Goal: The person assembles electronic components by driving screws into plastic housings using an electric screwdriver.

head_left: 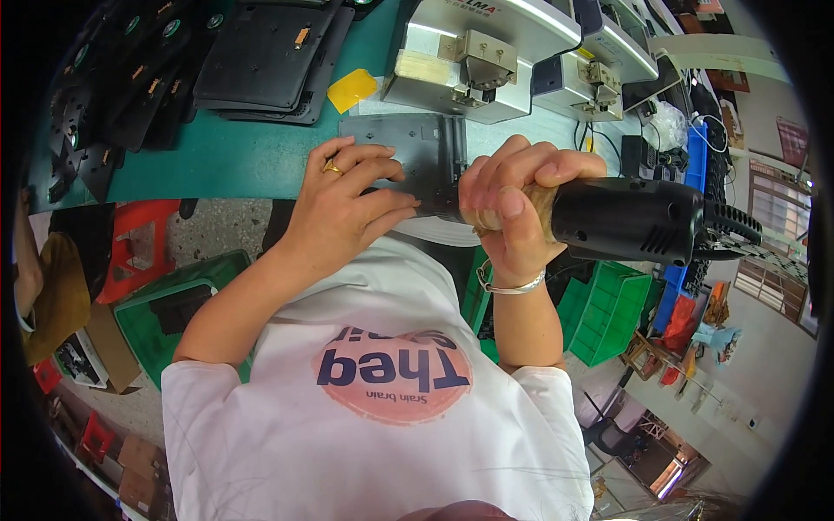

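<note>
My right hand is wrapped round the front barrel of a black heat gun, where tan tape covers it. The tool lies nearly level, its vented rear end to the right and its front toward my left hand. A dark flat plastic panel lies at the near edge of the green table. On the panel's near left part rests my left hand, fingers spread and slightly bent, with a ring on one. Its fingertips come close to the heat gun's front end; what lies beneath them is partly hidden.
Beyond the panel stand two white machines. A yellow piece lies beside stacked black panels, with more black parts at far left. Green crates and a red stool stand below. Another person's arm shows at left.
</note>
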A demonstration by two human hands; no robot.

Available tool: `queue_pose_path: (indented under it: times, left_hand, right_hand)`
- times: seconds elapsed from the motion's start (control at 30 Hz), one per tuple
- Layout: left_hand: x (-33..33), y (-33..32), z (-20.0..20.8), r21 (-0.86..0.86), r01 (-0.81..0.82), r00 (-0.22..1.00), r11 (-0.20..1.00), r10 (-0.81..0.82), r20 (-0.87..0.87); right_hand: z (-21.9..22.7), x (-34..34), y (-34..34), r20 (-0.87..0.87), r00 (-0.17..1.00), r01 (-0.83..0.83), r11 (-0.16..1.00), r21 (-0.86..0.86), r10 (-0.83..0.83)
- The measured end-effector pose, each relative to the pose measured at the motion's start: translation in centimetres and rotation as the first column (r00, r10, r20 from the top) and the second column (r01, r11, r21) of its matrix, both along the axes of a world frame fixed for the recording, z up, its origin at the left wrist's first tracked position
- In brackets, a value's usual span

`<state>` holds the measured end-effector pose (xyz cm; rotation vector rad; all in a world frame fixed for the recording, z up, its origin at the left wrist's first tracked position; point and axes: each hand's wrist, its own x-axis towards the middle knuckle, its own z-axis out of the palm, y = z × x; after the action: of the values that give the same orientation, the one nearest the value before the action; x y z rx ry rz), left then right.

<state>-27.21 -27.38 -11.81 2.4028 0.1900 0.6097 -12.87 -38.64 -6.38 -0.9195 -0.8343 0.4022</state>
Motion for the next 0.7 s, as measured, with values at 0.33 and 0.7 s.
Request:
queue_pose_path:
  times: [0.33, 0.7]
  left_hand:
    - [0.1, 0.0, -0.6, 0.037, -0.043, 0.997, 0.998, 0.041, 0.063]
    - [0.2, 0.0, -0.8, 0.061, -0.032, 0.993, 0.998, 0.025, 0.115]
  right_hand:
    - [1.2, 0.4, 0.9, 0.377, 0.908, -0.066, 0.953, -0.296, 0.180]
    - [0.6, 0.6, 1.6, 0.185, 0.961, -0.207, 0.978, -0.010, 0.205]
